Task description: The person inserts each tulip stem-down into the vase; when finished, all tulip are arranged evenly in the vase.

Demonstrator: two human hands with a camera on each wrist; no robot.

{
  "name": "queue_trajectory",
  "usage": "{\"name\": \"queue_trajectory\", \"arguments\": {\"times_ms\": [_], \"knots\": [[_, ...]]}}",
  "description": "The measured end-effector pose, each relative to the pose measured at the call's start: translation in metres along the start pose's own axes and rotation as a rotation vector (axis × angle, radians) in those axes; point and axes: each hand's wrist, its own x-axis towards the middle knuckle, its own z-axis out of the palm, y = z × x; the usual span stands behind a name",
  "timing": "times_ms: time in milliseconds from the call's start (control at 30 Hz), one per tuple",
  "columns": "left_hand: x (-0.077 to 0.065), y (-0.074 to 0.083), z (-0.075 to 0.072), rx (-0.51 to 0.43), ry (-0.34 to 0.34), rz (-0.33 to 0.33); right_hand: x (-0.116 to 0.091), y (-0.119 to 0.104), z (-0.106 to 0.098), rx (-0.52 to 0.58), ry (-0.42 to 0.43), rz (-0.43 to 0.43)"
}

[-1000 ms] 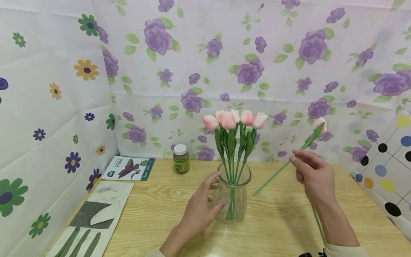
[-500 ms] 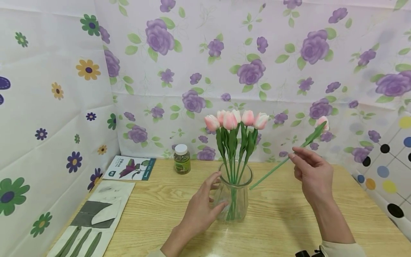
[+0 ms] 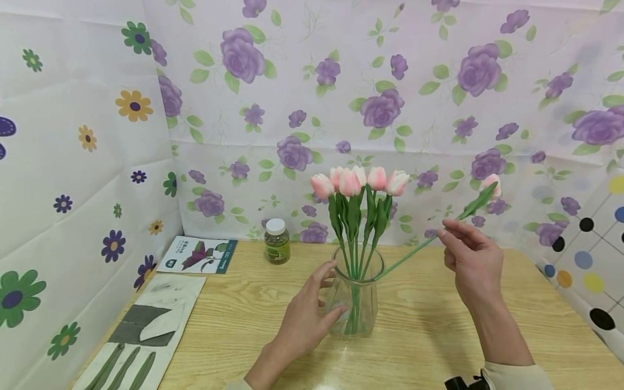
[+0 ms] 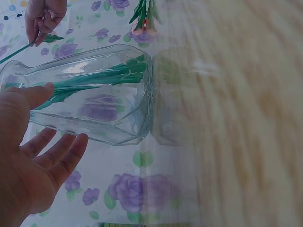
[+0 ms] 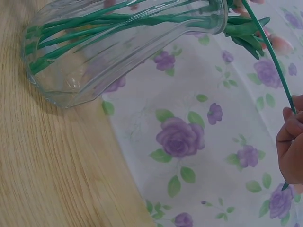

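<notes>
A clear glass vase (image 3: 369,311) stands on the wooden table, holding several pink-and-white tulips (image 3: 350,183) with green stems. My left hand (image 3: 303,319) holds the vase's left side, thumb across the front and fingers round the side; the left wrist view shows the thumb (image 4: 40,97) over the glass. My right hand (image 3: 475,265) pinches a single tulip (image 3: 479,201) by its stem, right of the vase. This tulip slants, bloom up to the right, and its lower stem end is at the vase's right rim. In the right wrist view its stem (image 5: 272,49) crosses beyond the vase mouth.
A white-lidded jar (image 3: 277,242) stands behind and left of the vase. At the left lie a printed booklet (image 3: 197,254) and a flat sheet (image 3: 163,295) with grey and green shapes. Flower-patterned cloth (image 3: 273,124) hangs behind the table.
My right hand has brought the single tulip's stem leftward and slightly up, from apart to the vase rim. The left hand stays at the vase.
</notes>
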Motion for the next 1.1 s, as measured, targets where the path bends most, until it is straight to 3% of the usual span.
{"name": "queue_trajectory", "arguments": {"times_ms": [500,833,1100], "knots": [[-0.001,0.0,0.001,-0.002,0.003,-0.005,-0.004,-0.005,0.014,-0.017,0.043,-0.044],[0.0,0.0,0.001,-0.004,0.002,-0.009,-0.015,-0.008,0.029,-0.207,-0.012,-0.252],[0.0,0.0,0.0,0.001,0.001,-0.005,-0.026,-0.008,0.041,-0.449,-0.098,-0.509]]}}
